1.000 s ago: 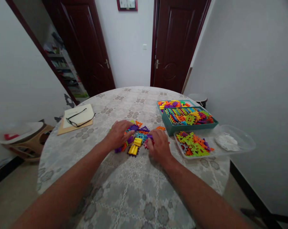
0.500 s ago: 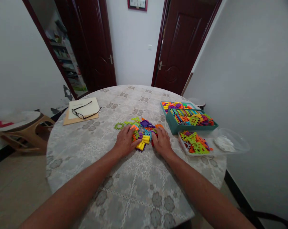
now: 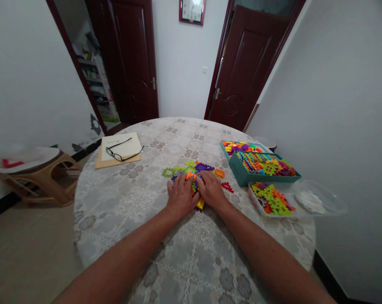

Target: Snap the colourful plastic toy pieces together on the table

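Note:
A heap of colourful plastic building pieces [image 3: 204, 167] lies at the middle of the table. My left hand [image 3: 182, 194] curls over its left side, with orange and purple pieces under the fingertips. From the right, my right hand [image 3: 212, 188] presses in, fingers bent round the same cluster and nearly touching the left hand. Yellow pieces [image 3: 200, 204] poke out below, between the two thumbs. Most of the gathered cluster is hidden beneath my hands. Loose pieces stick out around it: a green frame [image 3: 168, 172] at the left, an orange one [image 3: 219, 173] and a red one [image 3: 227, 187] at the right.
On the right stand a teal box [image 3: 241, 176] of sorted pieces, its teal lid [image 3: 223, 147] holding more, and a clear plastic tub [image 3: 255, 202] with an open lid [image 3: 335, 204]. Glasses [image 3: 117, 156] rest on paper [image 3: 115, 143] at the left. A stool [image 3: 61, 181] stands beyond the table.
My hands have drawn together over the heap, covering pieces that showed between them before. A red piece now shows to the right of my right hand. The camera view has shifted slightly.

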{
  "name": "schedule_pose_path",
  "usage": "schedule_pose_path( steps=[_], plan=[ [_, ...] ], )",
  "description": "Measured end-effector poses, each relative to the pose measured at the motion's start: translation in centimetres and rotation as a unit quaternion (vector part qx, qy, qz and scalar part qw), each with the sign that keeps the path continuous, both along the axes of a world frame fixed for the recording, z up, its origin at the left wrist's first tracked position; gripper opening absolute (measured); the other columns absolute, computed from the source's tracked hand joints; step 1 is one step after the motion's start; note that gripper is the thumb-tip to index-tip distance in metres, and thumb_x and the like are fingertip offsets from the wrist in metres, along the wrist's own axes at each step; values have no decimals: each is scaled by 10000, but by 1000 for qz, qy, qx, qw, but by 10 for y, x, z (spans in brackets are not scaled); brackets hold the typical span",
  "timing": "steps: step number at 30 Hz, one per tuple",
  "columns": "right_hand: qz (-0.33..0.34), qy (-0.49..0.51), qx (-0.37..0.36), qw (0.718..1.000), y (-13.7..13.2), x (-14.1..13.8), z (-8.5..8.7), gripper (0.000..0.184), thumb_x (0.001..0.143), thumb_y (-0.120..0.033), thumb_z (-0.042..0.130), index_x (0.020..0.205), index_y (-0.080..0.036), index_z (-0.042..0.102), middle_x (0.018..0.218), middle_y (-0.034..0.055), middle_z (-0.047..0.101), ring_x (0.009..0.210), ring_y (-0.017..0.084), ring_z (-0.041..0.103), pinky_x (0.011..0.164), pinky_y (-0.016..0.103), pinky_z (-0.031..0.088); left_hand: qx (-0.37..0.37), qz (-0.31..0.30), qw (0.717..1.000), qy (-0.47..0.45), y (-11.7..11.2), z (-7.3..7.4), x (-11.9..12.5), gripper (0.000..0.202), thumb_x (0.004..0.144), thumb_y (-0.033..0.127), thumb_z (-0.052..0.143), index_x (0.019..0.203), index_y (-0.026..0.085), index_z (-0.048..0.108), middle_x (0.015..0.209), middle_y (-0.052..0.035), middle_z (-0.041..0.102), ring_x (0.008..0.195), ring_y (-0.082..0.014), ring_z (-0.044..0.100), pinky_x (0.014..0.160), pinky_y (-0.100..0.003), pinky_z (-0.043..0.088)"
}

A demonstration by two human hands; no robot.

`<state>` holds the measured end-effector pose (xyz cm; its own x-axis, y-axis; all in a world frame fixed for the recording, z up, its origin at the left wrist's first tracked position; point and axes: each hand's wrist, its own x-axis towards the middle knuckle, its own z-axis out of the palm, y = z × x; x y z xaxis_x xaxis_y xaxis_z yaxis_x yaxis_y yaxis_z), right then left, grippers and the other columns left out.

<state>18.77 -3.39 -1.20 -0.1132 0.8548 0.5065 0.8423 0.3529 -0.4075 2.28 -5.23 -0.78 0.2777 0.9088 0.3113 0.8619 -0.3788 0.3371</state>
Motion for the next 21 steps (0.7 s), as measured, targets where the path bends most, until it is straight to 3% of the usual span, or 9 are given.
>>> schedule_pose_path(
  steps=[6,14,18,21],
  plan=[
    [-18,5,22,1000,7,-1,-5,363,1064,-350,483,1337,-194,664,1351,138,704,1286,289,610,1161,481,397,21,-23,999,-18,-6,-5,-8,620,986,458,610,1556,261,466,1655,-179,445,1547,-397,373,1256,-702,246],
    [-109,224,1,968,15,43,6,484,1067,-428,362,1302,-161,690,1317,140,733,1241,264,663,1106,420,496,16,-58,998,-21,14,-10,-35,787,887,515,733,1564,228,454,1648,-180,441,1544,-385,376,1280,-584,292],
    [-92,179,-20,979,-1,70,16,454,1040,-412,394,1200,-165,739,1212,134,765,1157,279,694,1050,428,523,-4,-79,997,4,14,-2,-38,960,803,633,808,1585,215,441,1670,-194,404,1557,-409,351,1280,-587,292],
    [-43,85,-33,995,-21,86,10,437,1038,-410,427,1274,-184,718,1286,140,735,1229,279,662,1121,446,485,-17,-97,995,25,6,2,-33,1149,685,703,873,1625,252,391,1718,-194,329,1588,-457,274,1271,-645,265]
  ],
)
